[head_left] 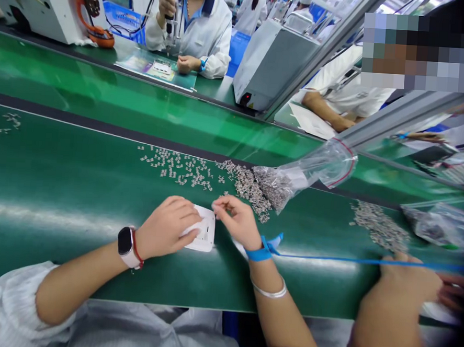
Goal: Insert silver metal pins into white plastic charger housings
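Observation:
A white plastic housing [208,244] with rounded corners and a small dark slot lies on the green bench. My left hand [171,225] holds it from the left, with fingers bent over its top and covering much of it. Just right of the housing is my right hand [237,220], its thumb and fingertips brought together; whatever is between them is too small to make out. Beyond both hands lie many loose small metal clips [177,165]. A denser pile of these clips [247,185] spills from a clear plastic bag [306,170]. Part of another white piece [240,247] shows under my right wrist.
A blue wrist strap cord [329,258] runs right from my right wrist. At the right, a co-worker's arm [397,304] reaches beside another clip pile [380,224] and bag [445,223]. Across the green partition [114,98], a person holds a powered screwdriver [171,12].

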Demonstrator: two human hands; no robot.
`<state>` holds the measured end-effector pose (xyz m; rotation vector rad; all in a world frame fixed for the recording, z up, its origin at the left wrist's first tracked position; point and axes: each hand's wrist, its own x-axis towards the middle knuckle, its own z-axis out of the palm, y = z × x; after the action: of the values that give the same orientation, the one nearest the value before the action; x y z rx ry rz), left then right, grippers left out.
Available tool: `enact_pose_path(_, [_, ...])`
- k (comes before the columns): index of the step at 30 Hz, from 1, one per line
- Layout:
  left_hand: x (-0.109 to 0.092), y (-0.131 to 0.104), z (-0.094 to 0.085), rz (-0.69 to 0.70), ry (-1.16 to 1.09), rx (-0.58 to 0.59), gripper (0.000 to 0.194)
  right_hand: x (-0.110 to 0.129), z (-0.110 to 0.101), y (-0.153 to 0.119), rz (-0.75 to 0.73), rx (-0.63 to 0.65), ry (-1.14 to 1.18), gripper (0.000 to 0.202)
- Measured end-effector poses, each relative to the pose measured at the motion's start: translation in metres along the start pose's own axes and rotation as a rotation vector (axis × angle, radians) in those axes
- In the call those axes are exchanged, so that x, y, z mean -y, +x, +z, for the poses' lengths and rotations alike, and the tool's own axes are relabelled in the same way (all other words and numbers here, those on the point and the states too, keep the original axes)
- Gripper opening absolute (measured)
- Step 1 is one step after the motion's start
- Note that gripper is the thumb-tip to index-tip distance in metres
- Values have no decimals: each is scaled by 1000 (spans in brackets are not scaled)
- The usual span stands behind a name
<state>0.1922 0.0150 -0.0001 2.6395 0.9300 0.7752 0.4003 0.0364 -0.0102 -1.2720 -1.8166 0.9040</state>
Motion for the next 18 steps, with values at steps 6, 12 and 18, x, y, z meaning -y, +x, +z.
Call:
enact_pose_path(6, [3, 1, 0, -125, -14, -79, 20, 19, 19, -13, -167, 79, -43, 15])
enact_pose_path(12, [2, 2, 0, -146, -46, -81, 16, 21, 17, -14, -218, 90, -103, 9])
enact_pose_path(18, [-1, 3, -3, -126, 24, -60, 16, 16, 14, -10, -335, 133, -167, 9])
